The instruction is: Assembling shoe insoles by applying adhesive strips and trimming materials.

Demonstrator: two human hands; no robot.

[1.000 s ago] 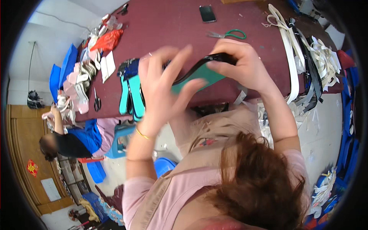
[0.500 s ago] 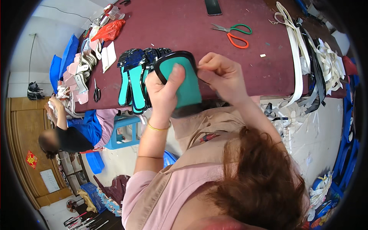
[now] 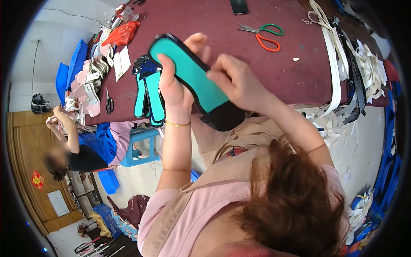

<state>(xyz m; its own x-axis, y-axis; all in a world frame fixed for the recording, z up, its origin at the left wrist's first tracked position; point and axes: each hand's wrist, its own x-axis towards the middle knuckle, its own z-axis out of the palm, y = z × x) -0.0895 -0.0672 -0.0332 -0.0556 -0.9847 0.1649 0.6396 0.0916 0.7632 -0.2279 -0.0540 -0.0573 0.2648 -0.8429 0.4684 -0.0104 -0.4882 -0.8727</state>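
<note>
A teal insole point(image 3: 195, 77) with a black bound edge and a black end is held tilted above the table's front edge. My left hand point(image 3: 177, 88) grips it from beneath, thumb laid on the teal face and fingertips showing past the far edge. On the opposite edge, the fingers of my right hand point(image 3: 233, 79) are closed in a pinch on the black edging. Behind my left wrist lies a pile of similar teal insoles point(image 3: 154, 92) with dark glossy ends, partly hidden by my left hand and the held insole.
On the maroon table point(image 3: 257, 64) lie scissors with green and orange handles point(image 3: 263, 34), a phone point(image 3: 239, 6), black scissors point(image 3: 108, 103) and a red plastic bag point(image 3: 122, 34). Pale straps point(image 3: 327, 47) hang over the right end. At left, a co-worker point(image 3: 87, 150) sits near a blue stool point(image 3: 139, 147).
The insole has turned so that its long teal face shows, and its upper end has swung left. My right hand has shifted left and slightly down along the edge.
</note>
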